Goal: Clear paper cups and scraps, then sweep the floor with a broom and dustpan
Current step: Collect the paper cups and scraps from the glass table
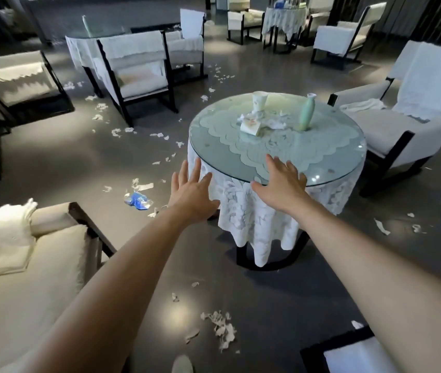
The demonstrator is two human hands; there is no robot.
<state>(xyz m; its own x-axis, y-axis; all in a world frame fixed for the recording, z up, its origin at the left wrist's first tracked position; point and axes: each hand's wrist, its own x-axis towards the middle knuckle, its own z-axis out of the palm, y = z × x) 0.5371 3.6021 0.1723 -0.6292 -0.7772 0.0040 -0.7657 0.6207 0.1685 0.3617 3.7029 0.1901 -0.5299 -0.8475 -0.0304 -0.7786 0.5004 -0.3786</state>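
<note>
Hovering by the table (210, 138), left hand (191, 196) and right hand (281, 188), each grip released.

Dim and cool, grey-blue in tone throughout. Lit from overhead, to judge by soft pale pools mirrored on the glossy floor (60, 160), brightest left of the bench (211, 141) and near the bottom middle. Small white glints on the bench's glass top close to its right rim. Dark shadow pooled beneath the cloth (243, 211) and under the armchairs (138, 84). Sharp enough on the left hand (191, 196) and right hand (281, 187); slightly smeared on the paper scraps (222, 329). Soft and murky toward the far background. Strongly bowed by the wide lens at the edges, stretching the forearms (106, 305) and curving furniture lines.
</note>
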